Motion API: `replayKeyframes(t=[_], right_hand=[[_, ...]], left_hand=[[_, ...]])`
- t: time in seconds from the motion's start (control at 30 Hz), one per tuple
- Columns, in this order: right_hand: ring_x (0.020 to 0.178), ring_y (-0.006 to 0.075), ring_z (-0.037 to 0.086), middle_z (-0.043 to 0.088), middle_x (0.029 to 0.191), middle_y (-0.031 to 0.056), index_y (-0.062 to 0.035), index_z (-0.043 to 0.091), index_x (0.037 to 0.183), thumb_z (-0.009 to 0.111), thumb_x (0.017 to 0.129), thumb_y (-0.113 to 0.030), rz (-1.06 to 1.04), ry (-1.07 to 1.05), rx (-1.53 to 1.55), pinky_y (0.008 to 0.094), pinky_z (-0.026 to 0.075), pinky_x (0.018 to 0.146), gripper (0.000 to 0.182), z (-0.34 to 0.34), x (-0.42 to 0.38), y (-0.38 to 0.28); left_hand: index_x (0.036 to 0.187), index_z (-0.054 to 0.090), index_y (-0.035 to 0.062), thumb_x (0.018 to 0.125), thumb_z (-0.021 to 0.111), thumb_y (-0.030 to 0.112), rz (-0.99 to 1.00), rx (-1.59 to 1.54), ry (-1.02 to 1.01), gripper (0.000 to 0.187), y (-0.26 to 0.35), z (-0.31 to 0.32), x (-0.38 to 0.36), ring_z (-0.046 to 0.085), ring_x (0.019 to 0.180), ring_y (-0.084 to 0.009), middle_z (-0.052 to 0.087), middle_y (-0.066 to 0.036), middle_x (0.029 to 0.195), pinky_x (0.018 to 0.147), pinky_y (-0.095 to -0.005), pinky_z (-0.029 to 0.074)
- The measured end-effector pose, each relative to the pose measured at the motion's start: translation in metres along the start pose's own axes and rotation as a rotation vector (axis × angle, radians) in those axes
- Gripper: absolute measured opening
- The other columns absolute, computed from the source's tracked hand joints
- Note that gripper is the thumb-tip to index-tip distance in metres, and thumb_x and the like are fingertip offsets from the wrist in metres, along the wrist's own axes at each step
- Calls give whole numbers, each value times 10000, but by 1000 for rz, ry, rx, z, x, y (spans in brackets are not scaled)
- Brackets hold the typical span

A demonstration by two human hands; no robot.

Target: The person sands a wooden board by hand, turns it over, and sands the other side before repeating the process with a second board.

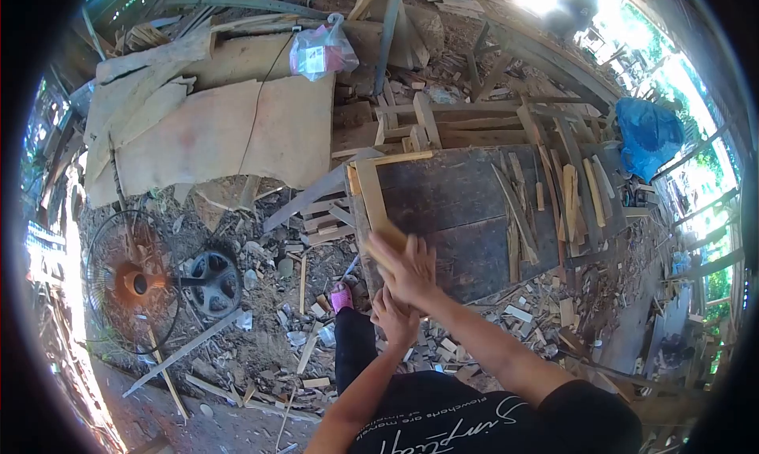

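Note:
A low dark wooden table (466,256) stands before me, with a pale board (369,189) along its left edge. My right hand (411,274) is wrapped round a short wooden block (389,237) at the near end of that board. Just below and left of it, my left hand (395,316) is at the table's near left corner, close against the right wrist. Its fingers are curled, and what they hold, if anything, is hidden.
A fan (136,284) and a black wheel-like base (212,284) are at the left. Wood strips (571,201) lie on the table's right part. A plastic bag (320,52) rests on a large sheet (213,138); a blue bag (647,134) hangs at the right. Scraps cover the ground.

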State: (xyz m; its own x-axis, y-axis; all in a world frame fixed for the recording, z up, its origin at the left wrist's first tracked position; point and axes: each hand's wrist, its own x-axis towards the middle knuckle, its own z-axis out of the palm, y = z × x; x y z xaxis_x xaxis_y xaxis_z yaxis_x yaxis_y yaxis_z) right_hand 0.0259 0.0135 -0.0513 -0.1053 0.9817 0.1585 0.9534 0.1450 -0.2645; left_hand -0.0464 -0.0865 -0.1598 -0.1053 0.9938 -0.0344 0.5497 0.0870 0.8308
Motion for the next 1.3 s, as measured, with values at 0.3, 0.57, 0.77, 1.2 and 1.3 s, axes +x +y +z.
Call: replayKeyframes(t=[0.3,0.57,0.77,1.2,1.3], right_hand=[[1158,447,538,518,1271,204,-467,319,1551,757,853,-389,117,124,-152,597,451,949,828,53,326,28],[971,435,559,580,1008,224,-237,574,1415,667,908,-244,102,553,77,525,471,865,515,-1,238,61],[928,415,586,576,927,173,-158,639,1277,614,917,-113,12,425,114,517,496,855,364,-6,94,103],[1309,515,417,359,1436,318,-331,81,1627,798,799,-418,311,-223,-63,677,436,965,1099,5,85,64],[1327,528,402,321,1470,341,-350,8,1630,764,828,-383,463,-330,-61,683,423,983,1103,18,96,43]], left_hand=[[1538,322,29,700,804,232,-49,-71,-91,988,12,-16,9,365,1366,-388,411,-211,1432,1092,-552,237],[1540,321,30,701,819,257,-16,-89,-76,1002,2,-7,6,382,1343,-387,437,-193,1423,1070,-551,248],[1525,344,43,652,775,178,-2,-23,-10,983,9,-8,2,398,1339,-364,439,-172,1400,1074,-537,254],[1516,343,38,643,768,175,-28,-7,-25,981,13,-10,3,382,1348,-365,430,-173,1399,1070,-543,253],[1521,338,38,641,775,179,-53,-39,-50,993,13,-11,5,380,1343,-375,426,-181,1402,1069,-546,251]])
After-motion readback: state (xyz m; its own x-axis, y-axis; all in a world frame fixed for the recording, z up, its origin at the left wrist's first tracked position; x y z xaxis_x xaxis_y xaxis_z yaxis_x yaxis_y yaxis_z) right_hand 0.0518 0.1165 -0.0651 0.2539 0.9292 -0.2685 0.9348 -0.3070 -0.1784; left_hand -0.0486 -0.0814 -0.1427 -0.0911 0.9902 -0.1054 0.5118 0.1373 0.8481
